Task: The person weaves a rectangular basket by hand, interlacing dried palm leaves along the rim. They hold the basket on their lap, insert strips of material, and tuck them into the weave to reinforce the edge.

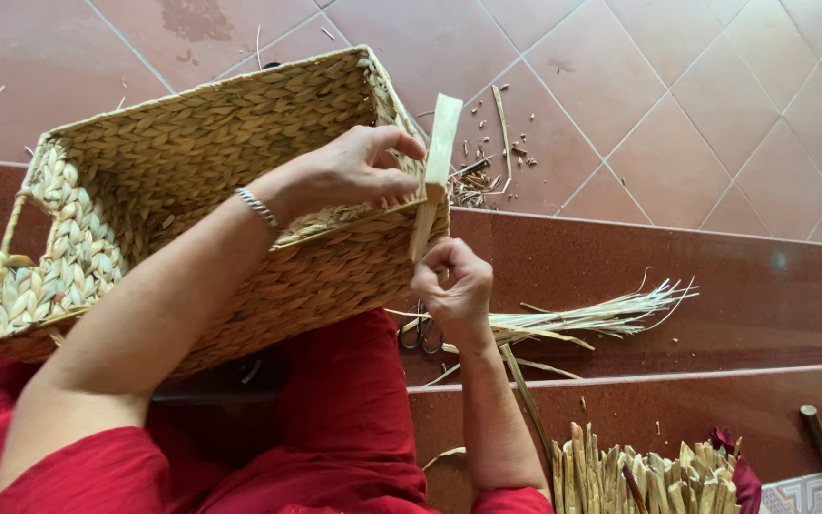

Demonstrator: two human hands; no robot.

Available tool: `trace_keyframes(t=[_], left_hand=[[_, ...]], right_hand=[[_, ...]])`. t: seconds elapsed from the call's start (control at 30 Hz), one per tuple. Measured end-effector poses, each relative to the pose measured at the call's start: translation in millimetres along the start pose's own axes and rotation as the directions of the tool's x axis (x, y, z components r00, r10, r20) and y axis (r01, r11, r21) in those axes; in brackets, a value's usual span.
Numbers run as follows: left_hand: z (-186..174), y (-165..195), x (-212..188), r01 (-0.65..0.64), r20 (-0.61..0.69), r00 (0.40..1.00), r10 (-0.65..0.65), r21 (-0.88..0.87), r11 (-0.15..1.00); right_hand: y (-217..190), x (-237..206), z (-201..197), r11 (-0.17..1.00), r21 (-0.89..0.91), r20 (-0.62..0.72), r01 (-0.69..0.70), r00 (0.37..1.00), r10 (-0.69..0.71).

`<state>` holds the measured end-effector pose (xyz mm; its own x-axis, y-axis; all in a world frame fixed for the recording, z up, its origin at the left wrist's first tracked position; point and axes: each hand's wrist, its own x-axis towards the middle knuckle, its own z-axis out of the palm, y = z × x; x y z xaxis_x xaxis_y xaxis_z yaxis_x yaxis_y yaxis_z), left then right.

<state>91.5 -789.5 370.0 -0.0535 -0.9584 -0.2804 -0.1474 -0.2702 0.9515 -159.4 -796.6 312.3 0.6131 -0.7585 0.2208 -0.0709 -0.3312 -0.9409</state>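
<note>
In the head view, a rectangular woven basket (pixel 192 200) of plaited straw is seen tilted across the person's lap, its open side turned toward the camera. The left hand (pixel 349 176), a silver bracelet (pixel 257 207) on its wrist, is laid over the basket's near corner, its grip pinched on a flat pale straw strip (pixel 438 157) that stands upright at that corner. The right hand (pixel 451 284) is held just below, its grip closed narrowly on the strip's lower end. Scissors (pixel 420 331) are seen lying on the dark red step (pixel 763 295) beside a bundle of loose straw (pixel 601 314). More cut straw stalks (pixel 639 471) are stacked at the lower edge, and scraps are scattered on the tiled floor (pixel 677 105).
</note>
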Motion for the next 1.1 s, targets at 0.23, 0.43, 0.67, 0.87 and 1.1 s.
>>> trace_keyframes(t=[0.23,0.43,0.67,0.87,1.1], left_hand=[[22,-3,-50,-0.127,-0.124,0.973,0.194,0.413,0.902],[24,-2,-60,-0.126,-0.175,0.964,0.198,0.357,0.926],[26,13,-64,0.002,-0.2,0.977,0.073,0.35,0.937],[4,7,-94,0.177,-0.132,0.984,-0.121,0.619,0.765],[-25,-26,-167,0.393,-0.107,0.906,-0.409,0.572,0.72]], right_hand=[[-16,-22,8,0.974,-0.094,0.327,0.208,0.93,-0.167],[-23,-75,7,0.997,-0.066,0.605,0.027,0.796,0.019],[-20,-138,0,0.982,-0.188,0.776,-0.029,0.608,0.167],[16,-111,-37,0.961,-0.175,0.294,-0.213,0.921,0.257],[68,-73,-10,0.82,0.33,0.13,-0.469,0.882,0.452]])
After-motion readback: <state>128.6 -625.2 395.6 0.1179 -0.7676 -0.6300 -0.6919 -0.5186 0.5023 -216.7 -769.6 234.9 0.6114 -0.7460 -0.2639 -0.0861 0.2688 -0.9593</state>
